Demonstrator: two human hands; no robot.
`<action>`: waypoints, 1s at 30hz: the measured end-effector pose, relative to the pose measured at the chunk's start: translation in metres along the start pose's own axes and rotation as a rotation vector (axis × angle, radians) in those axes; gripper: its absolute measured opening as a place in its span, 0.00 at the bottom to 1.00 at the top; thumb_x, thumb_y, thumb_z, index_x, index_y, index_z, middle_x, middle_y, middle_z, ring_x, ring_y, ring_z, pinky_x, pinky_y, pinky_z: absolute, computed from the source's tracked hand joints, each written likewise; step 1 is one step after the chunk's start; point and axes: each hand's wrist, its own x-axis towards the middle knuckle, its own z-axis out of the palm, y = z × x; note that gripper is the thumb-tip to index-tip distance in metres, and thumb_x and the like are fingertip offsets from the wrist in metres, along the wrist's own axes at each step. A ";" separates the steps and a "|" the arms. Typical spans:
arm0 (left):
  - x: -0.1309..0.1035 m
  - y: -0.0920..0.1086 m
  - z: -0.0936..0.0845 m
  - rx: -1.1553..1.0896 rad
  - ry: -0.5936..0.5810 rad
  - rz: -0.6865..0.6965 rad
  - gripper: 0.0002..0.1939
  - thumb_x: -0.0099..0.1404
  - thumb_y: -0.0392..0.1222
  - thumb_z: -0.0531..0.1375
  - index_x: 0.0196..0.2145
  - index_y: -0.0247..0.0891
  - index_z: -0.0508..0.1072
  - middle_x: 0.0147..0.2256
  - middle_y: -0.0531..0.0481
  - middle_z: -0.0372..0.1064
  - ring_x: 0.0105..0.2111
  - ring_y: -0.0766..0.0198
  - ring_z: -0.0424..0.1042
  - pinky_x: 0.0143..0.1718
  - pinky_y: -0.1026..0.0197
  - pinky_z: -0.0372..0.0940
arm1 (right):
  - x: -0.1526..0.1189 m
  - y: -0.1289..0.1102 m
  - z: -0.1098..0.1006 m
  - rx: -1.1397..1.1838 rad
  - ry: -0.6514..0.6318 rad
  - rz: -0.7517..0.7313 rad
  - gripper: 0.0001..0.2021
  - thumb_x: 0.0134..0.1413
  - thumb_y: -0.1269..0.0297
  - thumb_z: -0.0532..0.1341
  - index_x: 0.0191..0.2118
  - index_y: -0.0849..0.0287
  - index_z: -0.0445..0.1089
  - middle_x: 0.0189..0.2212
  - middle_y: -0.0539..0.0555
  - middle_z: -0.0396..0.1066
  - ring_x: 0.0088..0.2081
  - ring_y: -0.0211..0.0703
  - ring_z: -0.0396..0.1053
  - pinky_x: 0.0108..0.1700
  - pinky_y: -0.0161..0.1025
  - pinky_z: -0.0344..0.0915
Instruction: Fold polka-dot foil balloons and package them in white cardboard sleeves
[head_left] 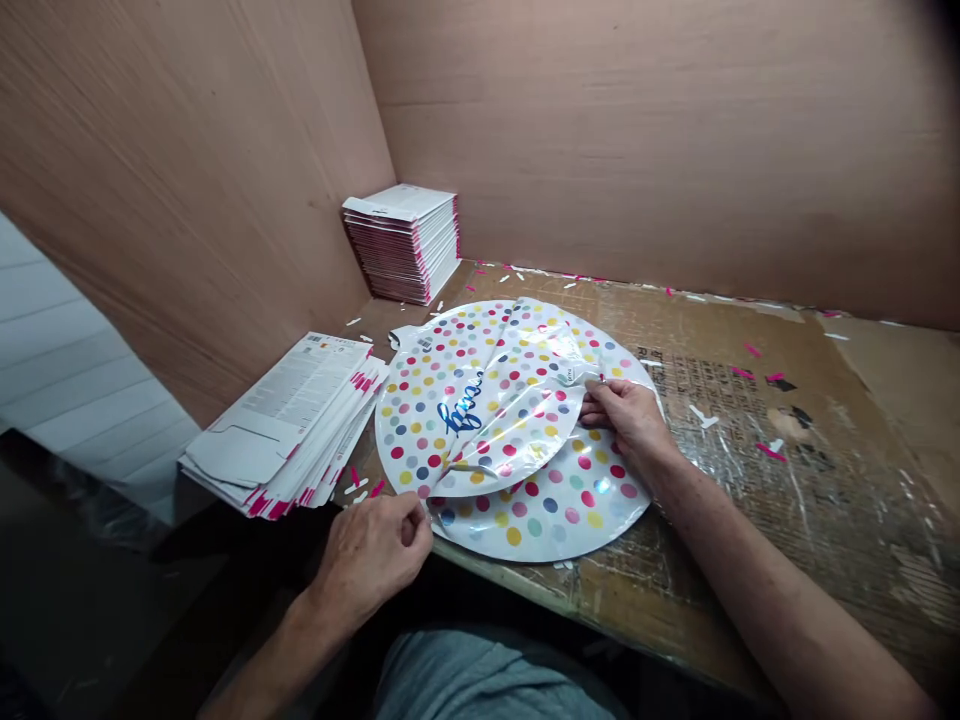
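Though near the table edge [555, 590], dotted foil [517, 400] with room rightward.

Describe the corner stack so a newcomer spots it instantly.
Find where two brown walls meet over the table. In that corner stands a stack of white, pink-edged cards. Unlike the slumped stack nearer the camera, it is tall and squarely piled.

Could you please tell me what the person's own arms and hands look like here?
The left hand and right hand wear no gloves. The left forearm and right forearm are bare, with no sleeve, watch or bracelet visible. Blue-grey clothing shows below them.
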 end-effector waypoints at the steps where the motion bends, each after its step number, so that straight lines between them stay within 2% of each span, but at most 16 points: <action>1: 0.004 0.004 -0.009 -0.047 0.061 0.073 0.08 0.63 0.40 0.54 0.31 0.40 0.74 0.24 0.52 0.72 0.26 0.60 0.73 0.30 0.60 0.65 | -0.001 -0.001 -0.003 -0.034 -0.012 -0.001 0.11 0.57 0.65 0.65 0.26 0.62 0.71 0.18 0.52 0.74 0.18 0.33 0.71 0.20 0.26 0.69; 3: 0.018 0.012 -0.021 -0.138 0.249 0.243 0.14 0.67 0.44 0.52 0.41 0.36 0.75 0.36 0.45 0.77 0.38 0.58 0.76 0.41 0.57 0.69 | -0.002 -0.002 -0.011 -0.118 -0.011 -0.008 0.12 0.58 0.64 0.63 0.25 0.61 0.70 0.19 0.53 0.74 0.19 0.35 0.72 0.21 0.27 0.69; 5: 0.035 0.021 -0.019 -0.124 0.341 0.396 0.22 0.71 0.48 0.49 0.54 0.32 0.70 0.53 0.37 0.71 0.55 0.51 0.69 0.56 0.51 0.64 | -0.007 -0.003 -0.021 -0.294 0.002 -0.024 0.13 0.61 0.62 0.60 0.26 0.61 0.70 0.20 0.55 0.75 0.19 0.36 0.71 0.21 0.30 0.68; 7: 0.047 0.026 -0.002 -0.007 0.275 0.466 0.30 0.73 0.54 0.47 0.63 0.31 0.62 0.64 0.33 0.58 0.65 0.43 0.55 0.62 0.42 0.56 | -0.014 -0.004 -0.031 -0.494 0.022 -0.026 0.14 0.62 0.60 0.58 0.27 0.61 0.70 0.23 0.57 0.75 0.20 0.39 0.71 0.22 0.34 0.69; 9: 0.051 0.028 0.025 0.095 0.178 0.448 0.37 0.71 0.59 0.48 0.67 0.29 0.55 0.67 0.30 0.50 0.67 0.39 0.50 0.62 0.38 0.56 | -0.024 -0.010 -0.036 -0.681 0.099 -0.101 0.11 0.59 0.59 0.59 0.34 0.62 0.73 0.31 0.61 0.77 0.29 0.46 0.75 0.29 0.39 0.71; 11: 0.048 0.026 0.050 0.152 0.149 0.416 0.40 0.70 0.61 0.48 0.68 0.29 0.51 0.67 0.28 0.48 0.68 0.39 0.49 0.62 0.38 0.55 | -0.033 -0.021 -0.030 -0.880 0.251 -0.351 0.16 0.56 0.58 0.62 0.46 0.64 0.72 0.44 0.67 0.75 0.43 0.56 0.74 0.40 0.47 0.72; 13: 0.043 0.025 0.068 0.182 0.176 0.412 0.40 0.71 0.61 0.48 0.69 0.29 0.49 0.67 0.29 0.48 0.68 0.40 0.48 0.64 0.37 0.53 | -0.035 -0.039 -0.010 -1.087 0.327 -0.728 0.24 0.59 0.57 0.60 0.57 0.66 0.65 0.56 0.70 0.67 0.55 0.61 0.66 0.51 0.53 0.67; 14: 0.040 0.025 0.072 0.190 0.195 0.417 0.40 0.71 0.62 0.48 0.69 0.30 0.49 0.67 0.29 0.48 0.68 0.41 0.47 0.64 0.36 0.52 | -0.031 -0.049 0.006 -1.155 0.286 -0.903 0.25 0.63 0.57 0.57 0.60 0.67 0.62 0.59 0.70 0.64 0.58 0.60 0.63 0.55 0.53 0.64; 15: 0.037 0.025 0.074 0.191 0.213 0.425 0.41 0.70 0.62 0.48 0.69 0.30 0.49 0.67 0.29 0.49 0.68 0.40 0.48 0.64 0.35 0.51 | -0.025 -0.058 0.023 -1.192 0.188 -1.038 0.24 0.65 0.58 0.53 0.61 0.67 0.61 0.61 0.68 0.62 0.60 0.58 0.61 0.58 0.52 0.61; 17: 0.031 0.027 0.074 0.162 0.251 0.437 0.44 0.68 0.63 0.51 0.69 0.27 0.47 0.67 0.27 0.49 0.68 0.39 0.48 0.63 0.34 0.53 | -0.004 -0.073 0.057 -1.277 -0.062 -1.186 0.21 0.68 0.60 0.49 0.61 0.65 0.61 0.61 0.65 0.62 0.59 0.52 0.62 0.59 0.47 0.59; 18: 0.028 0.026 0.072 0.133 0.277 0.429 0.46 0.67 0.64 0.53 0.68 0.25 0.47 0.67 0.25 0.49 0.68 0.39 0.49 0.63 0.35 0.54 | 0.009 -0.077 0.072 -1.331 -0.158 -1.198 0.21 0.69 0.61 0.48 0.61 0.64 0.62 0.61 0.64 0.63 0.59 0.51 0.62 0.59 0.46 0.58; 20: 0.018 0.023 0.067 0.059 0.327 0.370 0.45 0.65 0.61 0.58 0.66 0.24 0.50 0.66 0.25 0.51 0.67 0.41 0.52 0.62 0.39 0.58 | 0.037 -0.074 0.090 -1.441 -0.229 -1.114 0.21 0.70 0.60 0.46 0.60 0.64 0.62 0.61 0.65 0.62 0.59 0.53 0.61 0.60 0.48 0.57; 22: 0.007 0.017 0.063 -0.017 0.365 0.284 0.32 0.65 0.51 0.60 0.60 0.29 0.60 0.63 0.28 0.58 0.65 0.44 0.57 0.60 0.43 0.63 | 0.061 -0.062 0.093 -1.528 -0.211 -0.975 0.22 0.70 0.59 0.45 0.59 0.65 0.63 0.62 0.68 0.61 0.60 0.57 0.59 0.59 0.52 0.56; 24: -0.001 0.011 0.060 -0.090 0.384 0.228 0.16 0.64 0.40 0.57 0.50 0.35 0.68 0.59 0.35 0.66 0.61 0.48 0.64 0.58 0.45 0.66 | 0.078 -0.045 0.085 -1.579 -0.206 -0.870 0.23 0.70 0.58 0.44 0.60 0.65 0.63 0.62 0.68 0.60 0.59 0.59 0.58 0.58 0.54 0.56; 26: -0.004 0.008 0.058 -0.151 0.396 0.208 0.07 0.64 0.36 0.56 0.41 0.39 0.70 0.53 0.40 0.71 0.57 0.51 0.69 0.55 0.48 0.69 | 0.088 -0.030 0.072 -1.598 -0.226 -0.821 0.24 0.69 0.57 0.44 0.62 0.64 0.61 0.62 0.68 0.60 0.59 0.60 0.59 0.58 0.55 0.57; 30: -0.005 0.006 0.054 -0.123 0.456 0.228 0.07 0.65 0.31 0.54 0.35 0.40 0.70 0.45 0.45 0.75 0.52 0.53 0.73 0.51 0.50 0.71 | 0.097 -0.009 0.051 -1.568 -0.226 -0.833 0.28 0.69 0.53 0.43 0.67 0.62 0.56 0.65 0.68 0.56 0.63 0.63 0.54 0.60 0.58 0.54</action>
